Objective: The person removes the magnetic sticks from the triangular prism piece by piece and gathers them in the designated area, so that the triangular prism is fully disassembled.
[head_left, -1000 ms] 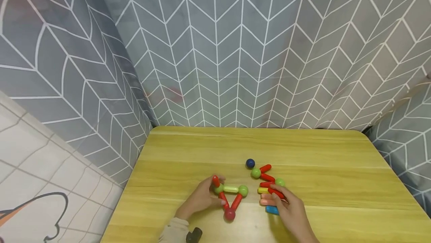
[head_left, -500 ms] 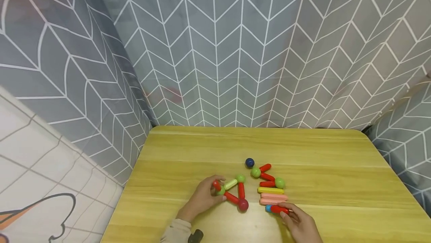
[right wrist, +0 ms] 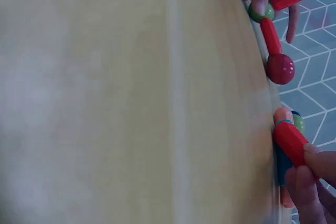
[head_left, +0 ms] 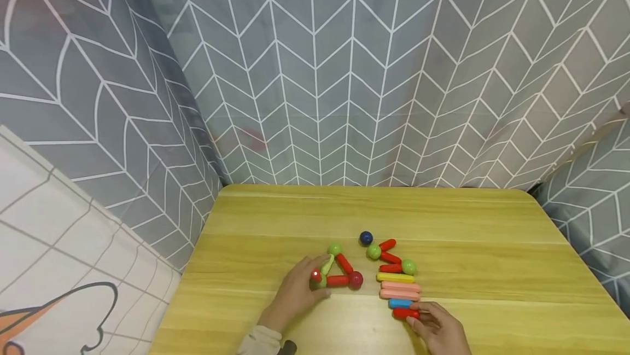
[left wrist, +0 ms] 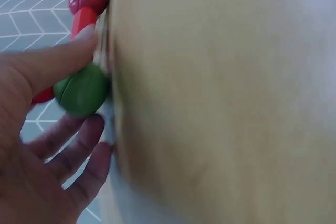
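Near the table's middle, my left hand (head_left: 292,296) holds a triangle of ball-and-rod building pieces by one corner. A dark red ball (head_left: 355,280) and a green ball (head_left: 334,248) form its other corners, joined by red rods and a pale green rod (head_left: 328,263). From the held corner a further red rod points up. In the left wrist view, thumb and fingers lie around the held green ball (left wrist: 81,92). To the right, my right hand (head_left: 439,329) pinches a loose red rod (right wrist: 293,142), just in front of a blue rod (head_left: 400,303).
Behind the blue rod, pink rods (head_left: 400,290) and a yellow rod (head_left: 395,277) lie in a row. Beyond them are a chain with a green ball (head_left: 408,266) and red rods, and a dark blue ball (head_left: 366,238). A patterned curtain (head_left: 334,81) hangs behind the table.
My left hand has turned the triangle, its free corners swinging anticlockwise. My right hand has brought the red rod from beside the yellow rod toward me, past the blue one.
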### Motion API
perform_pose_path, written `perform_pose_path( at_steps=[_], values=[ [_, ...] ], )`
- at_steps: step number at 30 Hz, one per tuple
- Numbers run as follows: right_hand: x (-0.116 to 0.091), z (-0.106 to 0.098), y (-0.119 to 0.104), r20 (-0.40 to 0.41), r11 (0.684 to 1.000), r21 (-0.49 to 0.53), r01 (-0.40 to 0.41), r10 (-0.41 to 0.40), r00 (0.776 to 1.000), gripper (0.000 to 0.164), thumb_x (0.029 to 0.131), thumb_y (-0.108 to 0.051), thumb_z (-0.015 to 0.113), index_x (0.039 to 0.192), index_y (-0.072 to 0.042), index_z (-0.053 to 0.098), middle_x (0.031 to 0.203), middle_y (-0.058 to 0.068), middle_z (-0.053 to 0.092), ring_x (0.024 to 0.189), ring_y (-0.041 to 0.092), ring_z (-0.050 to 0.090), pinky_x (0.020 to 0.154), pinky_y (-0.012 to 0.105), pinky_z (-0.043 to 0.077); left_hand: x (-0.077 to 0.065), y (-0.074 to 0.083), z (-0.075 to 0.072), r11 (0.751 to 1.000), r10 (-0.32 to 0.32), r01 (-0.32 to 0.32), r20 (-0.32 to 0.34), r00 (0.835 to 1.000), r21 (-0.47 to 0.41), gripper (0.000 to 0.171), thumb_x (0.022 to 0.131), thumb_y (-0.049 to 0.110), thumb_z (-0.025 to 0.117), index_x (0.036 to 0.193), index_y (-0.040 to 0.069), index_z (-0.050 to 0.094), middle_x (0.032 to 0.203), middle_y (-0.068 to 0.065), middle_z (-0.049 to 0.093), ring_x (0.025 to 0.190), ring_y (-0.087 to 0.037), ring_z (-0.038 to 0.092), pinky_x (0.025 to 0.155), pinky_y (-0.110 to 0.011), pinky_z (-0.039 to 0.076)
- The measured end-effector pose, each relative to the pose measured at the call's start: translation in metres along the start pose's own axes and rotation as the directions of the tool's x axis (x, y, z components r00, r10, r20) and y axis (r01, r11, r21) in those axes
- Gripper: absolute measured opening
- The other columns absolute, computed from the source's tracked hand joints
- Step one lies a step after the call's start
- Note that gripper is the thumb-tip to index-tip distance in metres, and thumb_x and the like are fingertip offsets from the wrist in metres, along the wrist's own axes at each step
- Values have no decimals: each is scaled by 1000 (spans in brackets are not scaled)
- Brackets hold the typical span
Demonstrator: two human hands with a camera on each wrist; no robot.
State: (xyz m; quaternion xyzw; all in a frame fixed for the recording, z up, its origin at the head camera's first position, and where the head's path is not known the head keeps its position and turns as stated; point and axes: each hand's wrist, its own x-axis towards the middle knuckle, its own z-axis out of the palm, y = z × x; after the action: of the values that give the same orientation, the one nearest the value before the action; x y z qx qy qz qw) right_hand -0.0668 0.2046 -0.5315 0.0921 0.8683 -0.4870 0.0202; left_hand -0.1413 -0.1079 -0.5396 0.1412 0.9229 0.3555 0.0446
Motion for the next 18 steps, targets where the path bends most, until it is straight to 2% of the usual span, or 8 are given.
perform_pose_path(
  at_steps=[5, 9, 12, 15, 18],
  values=[
    [3, 3, 6, -9, 995, -77, 70, -71, 997, 21, 79, -3, 81, 97, -14, 74, 89, -2, 70, 72, -4, 61, 64, 18, 57, -4, 0, -10, 996, 80, -76, 87, 993, -50, 73, 76, 14, 86, 141, 31, 57, 107, 9, 51, 89, -6, 48, 74, -19, 43],
    [5, 3, 7, 7, 989, -132, 71, -71, 997, 21, 77, -4, 83, 92, -16, 74, 86, -5, 68, 69, -4, 56, 61, 18, 53, -5, -3, -16, 993, 113, -107, 118, 987, -53, 63, 78, 4, 81, 134, 30, 65, 115, 8, 51, 104, -9, 49, 87, -23, 50],
    [5, 3, 8, 2, 983, -160, 93, -93, 996, 21, 76, -4, 84, 90, -16, 73, 86, -7, 68, 68, -5, 54, 58, 17, 50, -5, -6, -17, 991, 129, -124, 130, 983, -44, 56, 83, 2, 77, 132, 28, 66, 114, 11, 53, 109, -9, 51, 96, -28, 52],
    [5, 4, 9, -48, 965, -189, 180, -192, 980, 23, 73, -3, 85, 87, -17, 73, 82, -9, 66, 67, -7, 51, 55, 18, 46, -3, -6, -15, 991, 131, -129, 134, 982, -27, 53, 85, 7, 77, 133, 27, 66, 107, 15, 54, 102, -5, 53, 94, -26, 52],
    [6, 5, 7, -120, 938, -230, 258, -291, 949, 25, 72, -1, 86, 86, -18, 73, 81, -11, 66, 67, -9, 49, 52, 17, 43, -1, -3, -12, 994, 111, -111, 130, 985, -12, 52, 83, 17, 81, 132, 23, 66, 98, 13, 54, 91, -2, 50, 83, -20, 49]
  ],
)
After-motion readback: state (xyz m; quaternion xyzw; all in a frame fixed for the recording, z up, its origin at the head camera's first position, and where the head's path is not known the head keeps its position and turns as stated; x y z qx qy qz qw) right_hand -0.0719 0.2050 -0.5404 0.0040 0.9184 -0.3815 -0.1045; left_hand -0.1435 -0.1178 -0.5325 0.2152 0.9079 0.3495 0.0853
